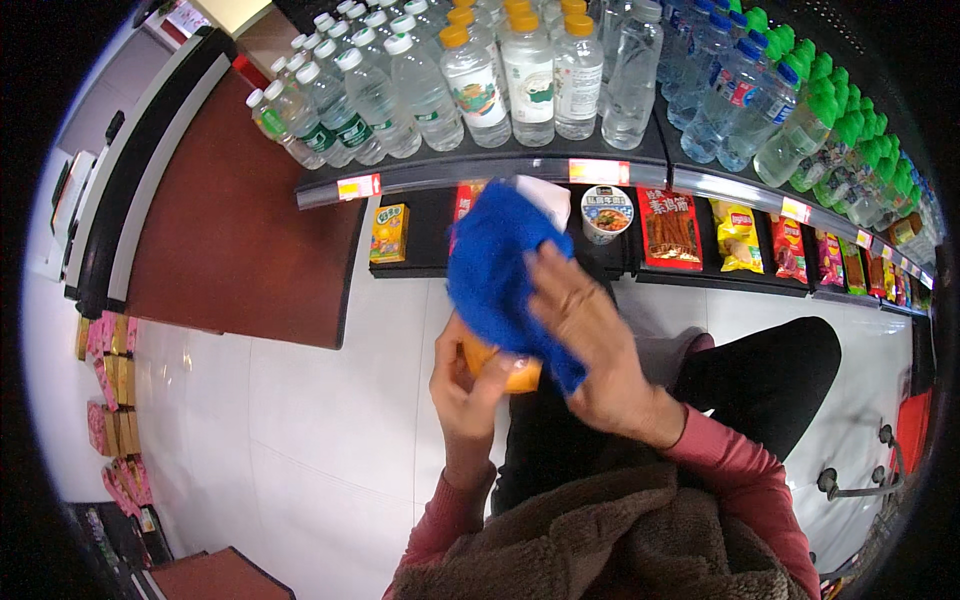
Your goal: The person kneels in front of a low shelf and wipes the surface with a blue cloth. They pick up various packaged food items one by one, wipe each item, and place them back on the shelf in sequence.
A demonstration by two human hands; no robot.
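My left hand (466, 385) is closed around an orange package (515, 374), with the thumb across its near side. A blue cloth (500, 265) lies over the far part of the package and hides most of it, so its kind does not show. My right hand (590, 345) presses the cloth from the right, its fingers long and slightly blurred by motion. One end of the cloth hangs down beside the right palm. A pale pinkish-white piece (545, 198) shows behind the cloth's far edge; what it belongs to I cannot make out.
Ahead, a black shelf (440, 172) bears rows of bottles (527, 85). On the lower shelf are a yellow box (390, 233), a noodle cup (607, 214), a red snack packet (670, 229) and chip bags (737, 236). A brown panel (240, 220) stands left. Several pink-and-gold boxes (112, 400) line the far left.
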